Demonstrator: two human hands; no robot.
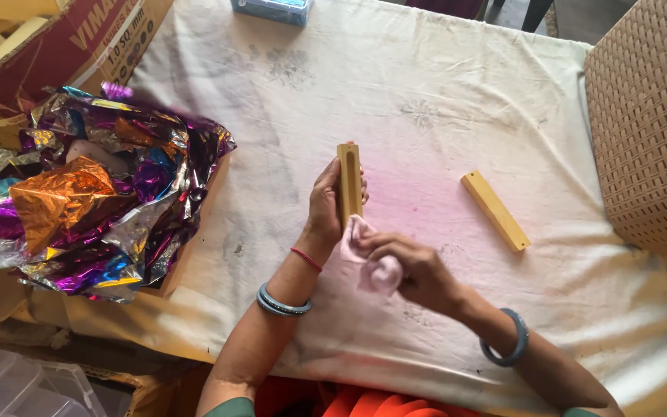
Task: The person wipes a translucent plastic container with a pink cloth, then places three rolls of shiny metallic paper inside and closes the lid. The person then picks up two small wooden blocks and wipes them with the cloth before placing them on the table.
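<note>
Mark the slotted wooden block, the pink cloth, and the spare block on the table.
slotted wooden block (350, 181), head view, upper face by slot.
pink cloth (372, 262), head view, bunched middle.
spare block (495, 210), head view, top face centre.

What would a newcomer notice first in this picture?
First, the heap of shiny foil sheets, purple, orange and silver, at the table's left edge. Then, at the centre, the left hand holds a yellow wooden block upright while the right hand presses a pink cloth against its lower end.
</note>
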